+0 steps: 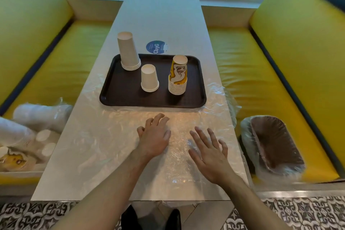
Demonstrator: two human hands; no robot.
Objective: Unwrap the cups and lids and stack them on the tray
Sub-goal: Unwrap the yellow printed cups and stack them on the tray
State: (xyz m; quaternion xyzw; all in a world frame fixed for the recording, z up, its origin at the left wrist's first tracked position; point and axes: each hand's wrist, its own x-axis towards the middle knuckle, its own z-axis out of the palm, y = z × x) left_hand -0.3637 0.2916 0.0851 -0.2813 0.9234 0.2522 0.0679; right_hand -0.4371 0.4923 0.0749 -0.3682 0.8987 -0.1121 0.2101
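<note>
Both hands hold nothing: the left hand (154,139) rests with loosely curled fingers and the right hand (209,155) lies spread on the clear plastic wrap (179,166) near the surface's (164,18) near edge, probably to flatten or gather it. Three upturned stacks of cups (149,78) already stand on the dark tray (119,87) mid-surface. Wrapped cups (29,129) wait on the left seat.

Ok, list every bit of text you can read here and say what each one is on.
"ClayG": white letters on the round blue sticker stuck to the table, just behind the tray.
Smaller print on that same sticker: too small to read.
Yellow printed cups on the tray: a brown and white drawing, no readable words.
White cup stacks: no text visible.
</note>
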